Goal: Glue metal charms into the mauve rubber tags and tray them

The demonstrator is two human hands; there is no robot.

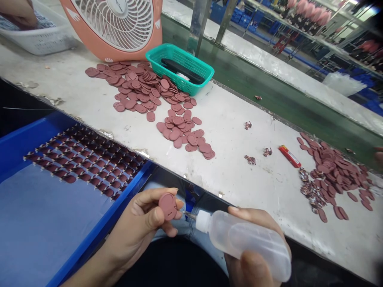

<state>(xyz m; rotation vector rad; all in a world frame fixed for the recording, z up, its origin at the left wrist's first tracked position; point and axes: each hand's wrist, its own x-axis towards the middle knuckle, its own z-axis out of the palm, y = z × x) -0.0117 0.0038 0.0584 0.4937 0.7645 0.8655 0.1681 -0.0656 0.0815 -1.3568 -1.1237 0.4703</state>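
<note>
My left hand pinches a small dark-pink oval piece between thumb and fingers, below the table's front edge. My right hand is wrapped round a clear plastic squeeze bottle; its thin metal nozzle points left and nearly touches the oval piece. On the white worktable lie heaps of the same oval pieces, one at the middle, a larger one behind it, another at the right.
A blue tray at my left holds rows of finished pieces on a pale sheet. A teal basket, a pink fan, a red lighter and a white basket with another person's hand stand on the table.
</note>
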